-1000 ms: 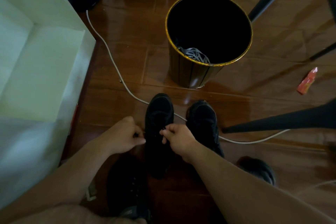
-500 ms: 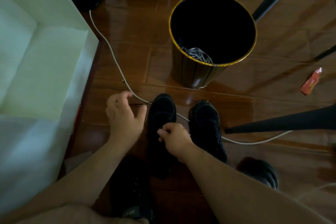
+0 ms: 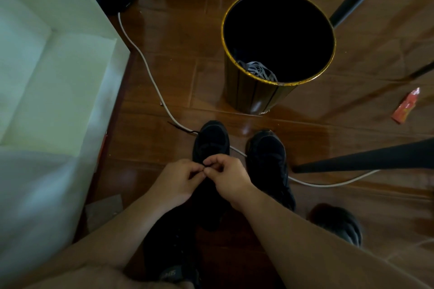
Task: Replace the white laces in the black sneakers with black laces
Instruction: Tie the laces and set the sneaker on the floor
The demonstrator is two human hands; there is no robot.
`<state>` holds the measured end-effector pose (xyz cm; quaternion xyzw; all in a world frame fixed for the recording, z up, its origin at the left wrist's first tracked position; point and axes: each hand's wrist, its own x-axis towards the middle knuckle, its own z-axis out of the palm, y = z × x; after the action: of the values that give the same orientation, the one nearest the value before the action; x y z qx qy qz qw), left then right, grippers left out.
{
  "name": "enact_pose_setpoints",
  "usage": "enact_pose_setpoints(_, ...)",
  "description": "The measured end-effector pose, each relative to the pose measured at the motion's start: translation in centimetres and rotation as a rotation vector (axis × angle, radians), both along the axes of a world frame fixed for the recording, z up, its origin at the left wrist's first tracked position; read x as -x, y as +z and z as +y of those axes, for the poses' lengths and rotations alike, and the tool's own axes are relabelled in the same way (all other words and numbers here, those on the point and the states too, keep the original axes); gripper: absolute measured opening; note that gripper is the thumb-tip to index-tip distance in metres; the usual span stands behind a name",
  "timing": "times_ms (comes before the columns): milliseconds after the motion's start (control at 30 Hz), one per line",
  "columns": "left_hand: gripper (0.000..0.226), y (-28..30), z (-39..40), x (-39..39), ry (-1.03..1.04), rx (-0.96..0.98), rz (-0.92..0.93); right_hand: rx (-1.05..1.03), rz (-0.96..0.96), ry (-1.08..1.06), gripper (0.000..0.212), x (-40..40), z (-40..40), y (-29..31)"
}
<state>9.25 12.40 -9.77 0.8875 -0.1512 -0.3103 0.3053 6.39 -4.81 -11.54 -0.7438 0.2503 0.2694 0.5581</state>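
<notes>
Two black sneakers stand side by side on the brown floor, toes pointing away from me: the left sneaker (image 3: pixel 211 141) and the right sneaker (image 3: pixel 267 157). My left hand (image 3: pixel 176 183) and my right hand (image 3: pixel 227 176) meet over the left sneaker's lacing, fingertips pinching a black lace between them. A loose end of the black lace (image 3: pixel 180 128) trails off the shoe's toe to the left. White laces (image 3: pixel 258 70) lie bunched inside the black bin (image 3: pixel 249 94).
A white cable (image 3: pixel 145 65) runs across the floor behind the sneakers. A white cabinet (image 3: pixel 58 77) fills the left side. Black chair legs (image 3: pixel 366 159) cross at right. An orange packet (image 3: pixel 406 105) lies far right. My own shoes, one at the bottom (image 3: pixel 173 248) and one at the right (image 3: pixel 338 223), are near me.
My left hand, which had reached out to the left near the cable, has come back to the left sneaker and now meets my right hand on the lace.
</notes>
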Motion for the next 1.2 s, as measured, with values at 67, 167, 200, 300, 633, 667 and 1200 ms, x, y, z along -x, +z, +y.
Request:
enact_pose_setpoints(67,0.017,0.1,0.1,-0.1,-0.012,-0.016,-0.065,0.071,-0.014,0.127,0.022,0.2,-0.5,0.1)
enact_pose_setpoints(167,0.015,0.4,0.0,0.0,-0.032,-0.03,-0.134,0.224,-0.079,0.337,0.023,0.1,-0.8,0.2)
enact_pose_setpoints(200,0.014,0.5,0.0,0.0,-0.042,-0.045,-0.159,0.255,-0.094,0.36,0.021,-0.1,-0.7,0.4)
enact_pose_setpoints(300,0.017,0.8,-0.1,-0.3,-0.065,-0.1,-0.195,0.251,-0.079,0.326,0.015,-0.2,-0.9,1.1)
enact_pose_setpoints(633,0.026,-0.5,-0.3,0.0,0.094,-0.049,0.094,0.161,-0.024,0.226,0.019,-0.2,-1.7,1.6)
enact_pose_setpoints(667,0.024,-0.6,-0.2,0.0,0.105,-0.037,0.099,0.233,-0.079,0.273,0.015,-0.2,-1.8,1.4)
enact_pose_setpoints(1200,0.027,-1.0,1.8,-0.9,0.001,-0.476,-0.179,0.571,-0.33,1.271,0.025,0.0,-5.1,3.3)
